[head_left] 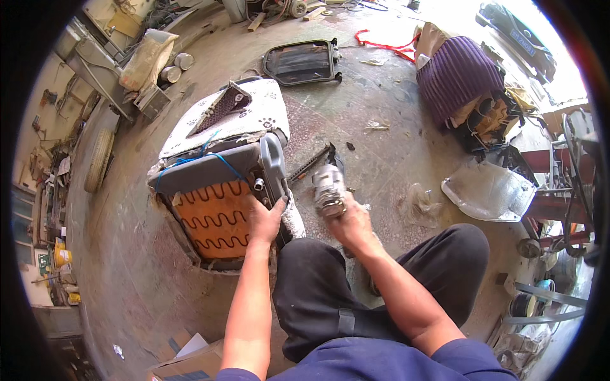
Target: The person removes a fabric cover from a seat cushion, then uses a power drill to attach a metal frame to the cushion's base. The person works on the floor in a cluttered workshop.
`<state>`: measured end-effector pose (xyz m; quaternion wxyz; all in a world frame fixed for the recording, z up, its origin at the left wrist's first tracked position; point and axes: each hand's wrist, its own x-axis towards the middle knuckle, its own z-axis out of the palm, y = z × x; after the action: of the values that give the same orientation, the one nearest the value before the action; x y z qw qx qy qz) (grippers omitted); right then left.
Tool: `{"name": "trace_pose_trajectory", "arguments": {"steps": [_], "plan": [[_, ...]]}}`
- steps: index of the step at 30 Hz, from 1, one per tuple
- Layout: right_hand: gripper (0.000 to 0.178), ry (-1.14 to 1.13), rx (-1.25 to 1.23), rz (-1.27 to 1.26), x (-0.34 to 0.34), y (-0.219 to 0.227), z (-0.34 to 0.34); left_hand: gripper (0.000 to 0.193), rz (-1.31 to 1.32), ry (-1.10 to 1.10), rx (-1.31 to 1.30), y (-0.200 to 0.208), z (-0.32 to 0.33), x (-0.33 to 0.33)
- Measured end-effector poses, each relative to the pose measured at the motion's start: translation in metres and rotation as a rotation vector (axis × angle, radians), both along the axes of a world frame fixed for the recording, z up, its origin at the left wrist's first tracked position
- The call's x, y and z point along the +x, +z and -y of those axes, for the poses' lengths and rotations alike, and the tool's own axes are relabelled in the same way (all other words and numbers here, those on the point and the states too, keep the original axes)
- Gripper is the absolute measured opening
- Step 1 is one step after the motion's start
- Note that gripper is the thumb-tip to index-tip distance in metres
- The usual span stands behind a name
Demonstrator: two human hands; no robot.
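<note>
In front of me a vehicle seat [166, 184] lies on the floor, its underside turned toward me. Wavy black springs [213, 219] cross an orange panel there. My left hand [265, 219] grips the seat's right side, thumb on the grey plastic side trim [273, 159], some fingers hidden behind the edge. Just above that hand a short metal cylinder [258, 184] shows on the side. My right hand [352, 222] is closed round a silver impact wrench [329, 190], held in the air right of the seat and apart from it; motion blurs it slightly.
A white paw-print cover [267, 114] lies over the seat's far part, with blue cord [222, 162] across it. Beyond sits a black frame [302, 62]. To the right are a purple ribbed cushion [460, 79] and a silvery panel [489, 190]. A tyre [100, 160] stands left.
</note>
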<state>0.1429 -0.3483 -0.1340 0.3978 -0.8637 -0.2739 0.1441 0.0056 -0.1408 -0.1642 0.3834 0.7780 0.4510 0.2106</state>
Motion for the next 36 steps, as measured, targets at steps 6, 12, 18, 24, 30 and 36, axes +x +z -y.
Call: {"name": "trace_pose_trajectory", "arguments": {"steps": [6, 12, 18, 24, 30, 36], "plan": [[0.055, -0.06, -0.476, -0.177, 0.019, -0.115, 0.04, 0.077, 0.037, -0.009, 0.033, -0.016, -0.007, -0.004], [0.052, 0.128, -0.62, -0.268, -0.001, -0.184, 0.035, 0.072, -0.061, -0.014, 0.074, -0.013, 0.001, -0.004], [0.056, 0.369, -0.843, -0.302, 0.001, -0.221, 0.003, 0.062, -0.028, -0.132, -0.03, -0.002, -0.005, 0.003], [0.035, 0.243, -0.415, -0.101, 0.092, -0.203, -0.115, 0.063, 0.047, -0.148, -0.105, -0.002, -0.006, -0.001], [0.054, 0.661, -0.365, 0.456, 0.16, -0.236, -0.249, 0.064, -0.003, -0.074, -0.24, 0.001, -0.002, 0.009], [0.036, 1.06, -0.471, 0.59, 0.176, -0.256, -0.247, 0.072, -0.081, -0.052, -0.271, 0.008, -0.004, -0.001]]}}
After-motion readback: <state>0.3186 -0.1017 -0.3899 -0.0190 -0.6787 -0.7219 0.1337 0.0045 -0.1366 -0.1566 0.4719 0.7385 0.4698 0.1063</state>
